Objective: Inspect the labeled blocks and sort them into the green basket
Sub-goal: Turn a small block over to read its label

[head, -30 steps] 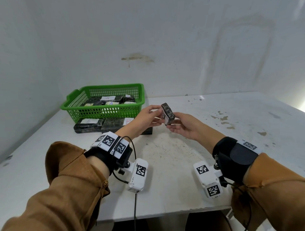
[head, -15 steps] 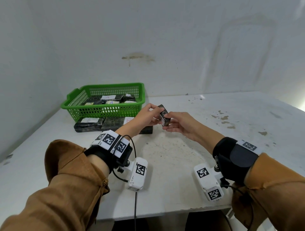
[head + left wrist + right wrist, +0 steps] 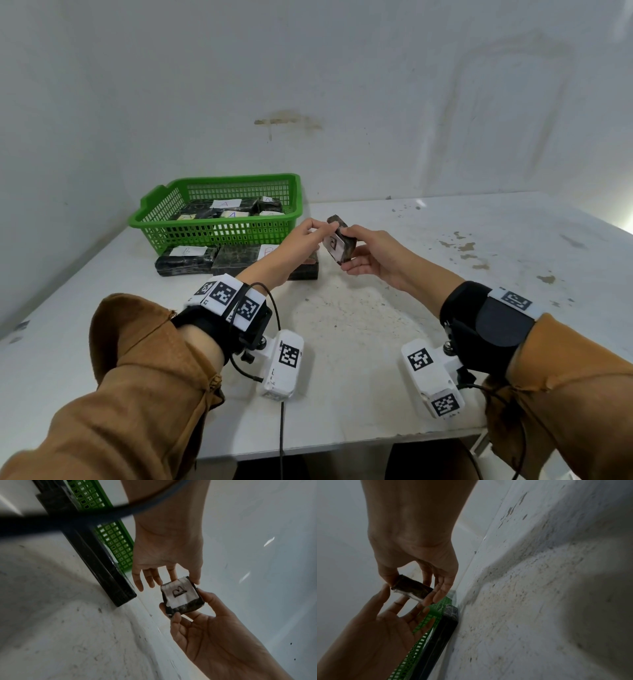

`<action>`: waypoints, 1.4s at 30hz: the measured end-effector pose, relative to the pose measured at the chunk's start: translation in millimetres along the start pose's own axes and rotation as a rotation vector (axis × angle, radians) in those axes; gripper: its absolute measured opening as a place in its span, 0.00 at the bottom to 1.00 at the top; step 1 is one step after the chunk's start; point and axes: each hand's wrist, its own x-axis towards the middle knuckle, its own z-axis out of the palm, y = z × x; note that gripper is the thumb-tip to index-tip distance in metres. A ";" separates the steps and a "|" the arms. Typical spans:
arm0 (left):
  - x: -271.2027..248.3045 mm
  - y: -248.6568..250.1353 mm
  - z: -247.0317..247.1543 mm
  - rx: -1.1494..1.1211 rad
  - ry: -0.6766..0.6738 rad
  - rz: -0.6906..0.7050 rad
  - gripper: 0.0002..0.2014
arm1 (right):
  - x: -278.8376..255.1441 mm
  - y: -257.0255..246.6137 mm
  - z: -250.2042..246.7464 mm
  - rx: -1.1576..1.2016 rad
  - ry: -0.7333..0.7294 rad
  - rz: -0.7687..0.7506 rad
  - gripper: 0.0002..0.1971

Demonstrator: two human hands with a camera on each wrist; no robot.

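Observation:
A small dark block (image 3: 344,245) is held above the table between both hands. Its white label (image 3: 180,595) reads B and faces me. My left hand (image 3: 323,228) pinches the block's upper end with thumb and index finger, the other fingers (image 3: 145,580) held straight. My right hand (image 3: 349,253) grips its lower end between thumb and fingers. The green basket (image 3: 222,179) stands at the back left with several labeled blocks (image 3: 226,209) inside, some marked A.
A row of dark blocks (image 3: 186,261) with B labels lies on the table against the basket's front wall; my left forearm hides part of the row. The stained white table (image 3: 445,260) stretches to the right, with walls behind and to the left.
The block has been turned between the hands, so its label now faces me instead of a dark side. Both hands stayed in about the same place.

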 end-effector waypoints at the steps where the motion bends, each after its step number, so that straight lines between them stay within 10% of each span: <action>1: 0.5 -0.4 0.0 -0.009 0.012 0.009 0.12 | -0.7 -1.0 0.6 0.005 -0.010 0.006 0.20; 12: 0.4 -3.5 4.7 -0.161 0.028 0.008 0.06 | -8.8 -3.5 5.6 0.192 -0.225 -0.002 0.19; 18: 2.2 0.2 5.1 -0.155 -0.121 -0.005 0.27 | -5.8 -1.7 -3.0 0.267 -0.182 -0.055 0.23; 33: -3.5 5.4 8.5 -0.152 -0.207 0.063 0.11 | -1.3 5.3 -2.6 0.124 -0.091 -0.212 0.21; 37: -2.7 1.4 6.6 -0.146 -0.135 0.101 0.20 | -1.9 3.7 -2.1 0.162 -0.086 -0.200 0.18; 42: 1.5 -2.5 3.5 0.205 0.078 0.478 0.48 | -2.5 4.4 -4.5 0.326 -0.058 -0.114 0.23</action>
